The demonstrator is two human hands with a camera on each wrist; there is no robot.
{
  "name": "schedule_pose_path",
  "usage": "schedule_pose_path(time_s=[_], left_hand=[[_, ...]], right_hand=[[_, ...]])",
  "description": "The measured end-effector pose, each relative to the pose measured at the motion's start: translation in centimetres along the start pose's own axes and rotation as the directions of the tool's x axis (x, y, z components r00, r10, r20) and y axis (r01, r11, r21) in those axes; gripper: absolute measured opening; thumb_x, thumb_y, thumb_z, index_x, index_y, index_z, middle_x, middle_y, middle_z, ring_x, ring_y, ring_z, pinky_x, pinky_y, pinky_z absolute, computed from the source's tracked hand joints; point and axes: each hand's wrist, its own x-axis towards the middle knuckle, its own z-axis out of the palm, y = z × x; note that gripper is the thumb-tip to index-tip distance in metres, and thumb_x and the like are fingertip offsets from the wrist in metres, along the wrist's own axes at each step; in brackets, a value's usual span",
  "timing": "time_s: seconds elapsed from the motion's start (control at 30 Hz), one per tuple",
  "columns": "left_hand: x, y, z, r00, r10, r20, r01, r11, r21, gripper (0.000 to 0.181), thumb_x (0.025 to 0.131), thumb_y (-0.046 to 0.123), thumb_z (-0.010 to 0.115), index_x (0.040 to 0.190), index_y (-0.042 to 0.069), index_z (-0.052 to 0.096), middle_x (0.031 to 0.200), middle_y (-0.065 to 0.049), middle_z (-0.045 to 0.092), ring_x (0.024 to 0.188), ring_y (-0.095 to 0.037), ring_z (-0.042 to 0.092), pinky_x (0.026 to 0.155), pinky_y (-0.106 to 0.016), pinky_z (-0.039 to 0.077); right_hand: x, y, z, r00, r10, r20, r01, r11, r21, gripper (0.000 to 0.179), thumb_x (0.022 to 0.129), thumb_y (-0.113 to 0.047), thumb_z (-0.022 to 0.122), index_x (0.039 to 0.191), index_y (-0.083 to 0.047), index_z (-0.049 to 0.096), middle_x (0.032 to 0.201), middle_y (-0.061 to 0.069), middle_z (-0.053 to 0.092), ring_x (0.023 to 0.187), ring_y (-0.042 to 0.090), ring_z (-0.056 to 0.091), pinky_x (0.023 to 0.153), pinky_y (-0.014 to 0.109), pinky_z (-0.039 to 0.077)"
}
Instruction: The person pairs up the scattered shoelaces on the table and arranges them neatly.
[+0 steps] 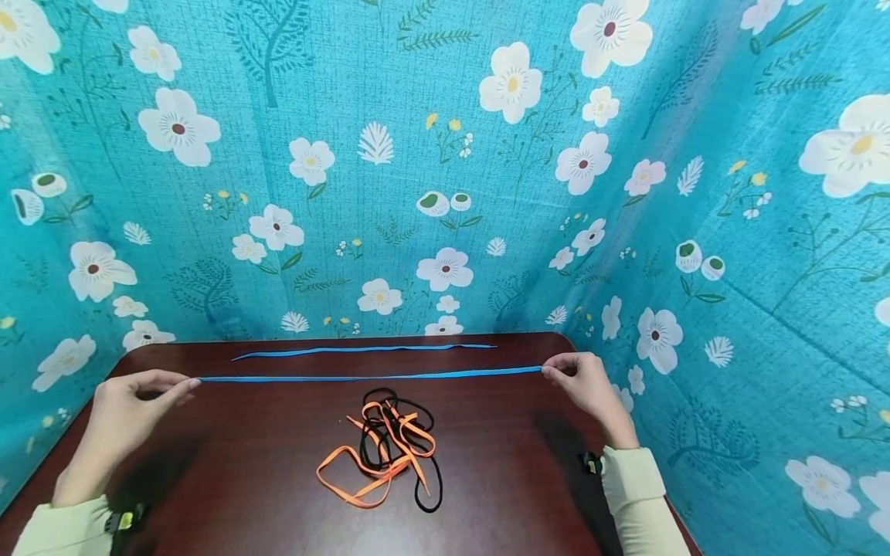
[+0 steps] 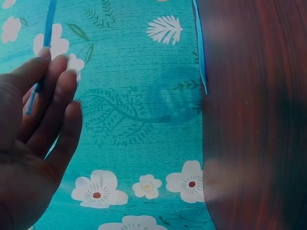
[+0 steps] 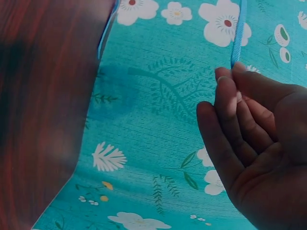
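A flat blue shoelace (image 1: 361,378) is stretched nearly straight between both hands, level across the head view. My left hand (image 1: 132,401) pinches its left end between thumb and fingertips; in the left wrist view a short tip of the lace (image 2: 30,101) pokes out below the pinch. The right hand (image 1: 582,386) pinches the other end, and the lace (image 3: 238,36) runs upward from those fingertips in the right wrist view. Beyond it, a second blue shoelace (image 1: 361,350) lies roughly parallel along the table's far edge.
A loose tangle of an orange shoelace (image 1: 337,479) and a black shoelace (image 1: 439,483) lies mid-table, nearer than the stretched lace. The dark reddish-brown table (image 1: 278,479) meets a flowered teal cloth (image 1: 389,232) at the back, and more cloth hangs along the right side.
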Motion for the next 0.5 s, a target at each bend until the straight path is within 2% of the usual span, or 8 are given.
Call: schedule_pose_path(time_s=[0.07,0.13,0.23,0.33,0.4,0.5], left_hand=[[0.0,-0.1,-0.1,0.999,-0.036,-0.019,0.036,0.999,0.013,0.023,0.087,0.026,0.082,0.090,0.004,0.077,0.070,-0.003,0.074,0.062,0.006,0.062,0.055,-0.016,0.046],[0.1,-0.3,-0.2,0.998,-0.056,0.005,0.056,0.998,0.012,0.025,0.088,0.029,0.082,0.089,0.004,0.077,0.069,-0.001,0.073,0.063,0.003,0.062,0.053,-0.020,0.046],[0.3,-0.8,-0.6,0.994,-0.032,0.105,0.032,0.999,-0.007,0.023,0.093,0.024,0.076,0.098,0.002,0.077,0.076,-0.003,0.076,0.069,0.004,0.065,0.057,-0.018,0.050],[0.4,-1.2,-0.8,0.981,0.026,0.191,-0.018,0.999,-0.042,0.021,0.099,0.015,0.068,0.110,-0.003,0.074,0.085,-0.008,0.078,0.075,0.006,0.068,0.063,-0.013,0.051],[0.4,-1.3,-0.9,0.974,0.053,0.220,-0.043,0.998,-0.054,0.022,0.101,0.010,0.064,0.114,-0.006,0.072,0.089,-0.012,0.078,0.077,0.008,0.068,0.065,-0.009,0.050],[0.4,-1.4,-0.8,0.975,0.049,0.217,-0.041,0.998,-0.039,0.022,0.101,0.011,0.063,0.113,-0.006,0.072,0.090,-0.015,0.078,0.077,0.008,0.068,0.064,-0.009,0.050]], right_hand=[[0.0,0.3,0.0,1.000,0.008,0.014,-0.008,1.000,-0.011,0.010,0.096,-0.013,0.071,0.097,-0.005,0.077,0.081,0.005,0.072,0.070,0.024,0.062,0.056,0.028,0.050],[0.1,0.6,0.1,1.000,0.022,0.022,-0.022,1.000,-0.015,0.009,0.097,-0.011,0.070,0.099,-0.005,0.076,0.083,0.005,0.072,0.072,0.026,0.063,0.057,0.028,0.050],[0.2,1.1,0.4,0.999,0.039,0.032,-0.038,0.999,-0.016,0.012,0.097,-0.011,0.069,0.102,-0.002,0.076,0.085,0.008,0.073,0.073,0.025,0.063,0.057,0.028,0.051],[0.4,1.6,0.5,0.998,0.049,0.033,-0.048,0.999,-0.015,0.014,0.097,-0.011,0.070,0.104,-0.001,0.076,0.088,0.011,0.074,0.074,0.024,0.064,0.058,0.028,0.052],[0.5,1.8,0.6,0.998,0.052,0.028,-0.051,0.999,-0.016,0.013,0.097,-0.011,0.070,0.104,-0.001,0.076,0.089,0.012,0.074,0.075,0.022,0.065,0.059,0.028,0.053],[0.7,2.0,0.7,0.999,0.046,0.022,-0.046,0.999,-0.018,0.012,0.097,-0.011,0.070,0.103,-0.002,0.076,0.090,0.011,0.075,0.076,0.022,0.067,0.062,0.028,0.054]])
